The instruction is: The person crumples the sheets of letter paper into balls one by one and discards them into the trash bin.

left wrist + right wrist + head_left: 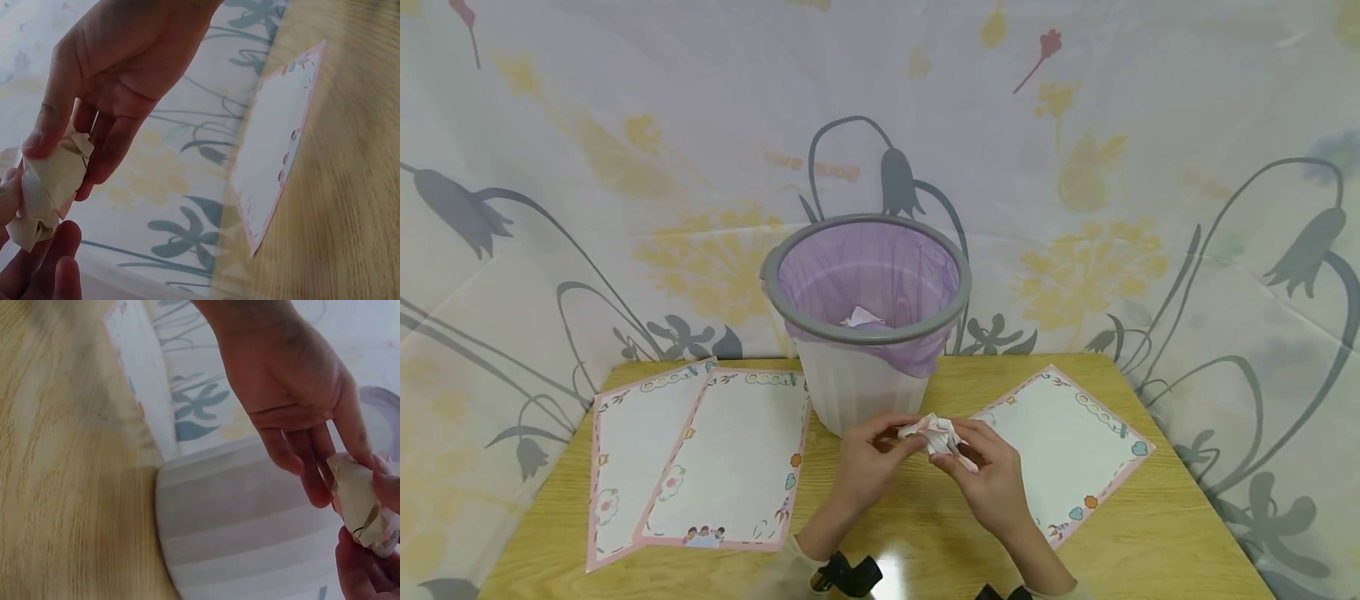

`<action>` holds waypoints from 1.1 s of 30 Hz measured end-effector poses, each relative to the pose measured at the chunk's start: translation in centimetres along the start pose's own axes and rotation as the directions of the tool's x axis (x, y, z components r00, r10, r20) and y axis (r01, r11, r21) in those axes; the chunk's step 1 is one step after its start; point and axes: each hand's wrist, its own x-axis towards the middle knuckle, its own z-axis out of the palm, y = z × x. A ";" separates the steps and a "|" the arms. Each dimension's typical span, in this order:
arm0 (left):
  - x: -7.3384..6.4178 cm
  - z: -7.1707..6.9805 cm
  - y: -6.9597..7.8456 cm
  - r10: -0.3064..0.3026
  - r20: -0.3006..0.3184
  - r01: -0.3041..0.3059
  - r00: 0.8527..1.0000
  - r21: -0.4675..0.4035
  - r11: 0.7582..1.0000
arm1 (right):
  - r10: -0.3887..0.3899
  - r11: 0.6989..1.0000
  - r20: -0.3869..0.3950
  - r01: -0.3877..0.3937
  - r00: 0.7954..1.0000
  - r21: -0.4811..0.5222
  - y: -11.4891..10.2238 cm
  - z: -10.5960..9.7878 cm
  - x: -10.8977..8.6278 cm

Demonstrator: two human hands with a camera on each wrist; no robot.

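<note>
Paper wad [937,434] is hanging on the near side of the bin [853,383], left hand [867,462] and right hand [997,479] both pinching it, so crumpling is probably running, next move likely calling for a lift over its rim [868,337].

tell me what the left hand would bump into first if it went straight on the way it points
The crumpled paper, which the left hand pinches. Past it, the right hand, holding the same paper from the other side, looks next in line, though depth is hard to judge.
</note>
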 end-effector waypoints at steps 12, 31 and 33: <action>0.0 -1.7 -0.1 0.004 0.110 -0.009 0.994 0.043 0.999 | 0.021 0.996 0.047 -0.024 0.999 0.081 0.0 0.0 -0.2; 1.9 -8.1 4.6 0.137 -0.023 -0.132 0.990 0.153 0.979 | 0.074 0.977 -0.029 -0.067 0.997 0.204 0.5 -2.2 0.0; 2.2 -8.7 5.0 0.142 -0.059 -0.130 0.988 0.176 0.976 | 0.096 0.974 -0.036 -0.086 0.995 0.209 0.7 -2.6 0.0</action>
